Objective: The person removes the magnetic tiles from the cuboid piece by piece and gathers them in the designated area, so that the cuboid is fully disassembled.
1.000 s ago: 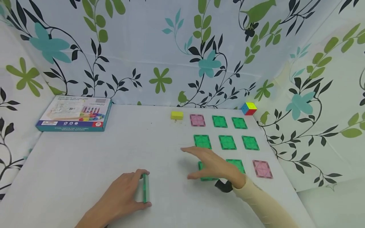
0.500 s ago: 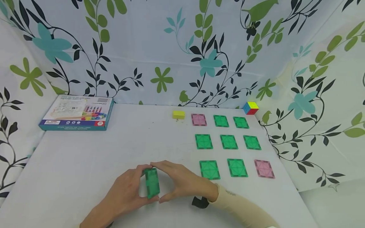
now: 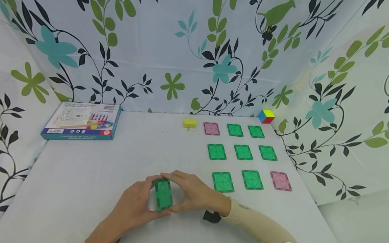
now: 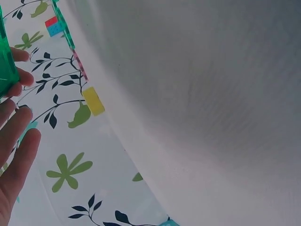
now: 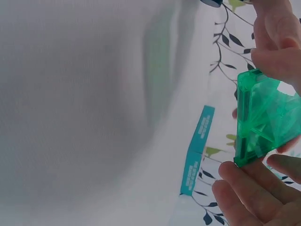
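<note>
In the head view, a green magnetic tile [image 3: 164,195] is held upright between both hands, near the table's front. My left hand [image 3: 132,200] grips it from the left, thumb at its bottom edge and fingers at its top. From the other side my right hand [image 3: 199,193] pinches the same top and bottom edges. Seen from the right wrist, the green tile [image 5: 263,115] is see-through and shows a thick edge, with fingers [image 5: 249,190] below it and the other hand above. The left wrist view catches just a strip of the tile [image 4: 7,66].
To the right, several green tiles [image 3: 243,152] and two pink tiles [image 3: 281,181] lie flat in three rows. A yellow block [image 3: 189,123] and a colourful cube [image 3: 266,116] sit at the back. A flat toy box [image 3: 80,120] is at back left. Patterned curtain surrounds the white table [image 3: 121,158].
My right hand has moved left from above the tile rows to the green tile and taken hold of its edges. The tile has turned from edge-on to show its face.
</note>
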`<action>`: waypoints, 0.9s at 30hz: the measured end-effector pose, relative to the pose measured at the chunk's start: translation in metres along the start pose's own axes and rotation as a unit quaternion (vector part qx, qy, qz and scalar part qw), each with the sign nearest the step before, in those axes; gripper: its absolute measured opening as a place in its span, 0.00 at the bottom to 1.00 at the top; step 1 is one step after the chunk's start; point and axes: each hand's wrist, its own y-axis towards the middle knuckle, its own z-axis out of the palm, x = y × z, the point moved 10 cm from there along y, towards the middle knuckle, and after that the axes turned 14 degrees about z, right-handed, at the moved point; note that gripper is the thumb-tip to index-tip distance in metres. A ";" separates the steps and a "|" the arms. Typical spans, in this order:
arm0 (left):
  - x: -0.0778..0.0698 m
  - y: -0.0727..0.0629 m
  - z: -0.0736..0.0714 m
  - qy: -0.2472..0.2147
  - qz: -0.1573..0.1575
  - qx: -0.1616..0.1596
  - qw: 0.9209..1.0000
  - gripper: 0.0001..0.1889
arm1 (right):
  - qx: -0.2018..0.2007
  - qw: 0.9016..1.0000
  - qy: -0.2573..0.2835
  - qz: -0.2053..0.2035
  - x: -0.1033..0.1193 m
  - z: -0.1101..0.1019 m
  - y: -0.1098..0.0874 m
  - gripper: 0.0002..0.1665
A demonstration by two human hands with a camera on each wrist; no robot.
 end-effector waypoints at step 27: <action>0.016 0.016 -0.010 0.007 -0.019 0.006 1.000 0.66 | 0.045 0.949 -0.252 0.181 -0.158 -0.050 0.061 0.49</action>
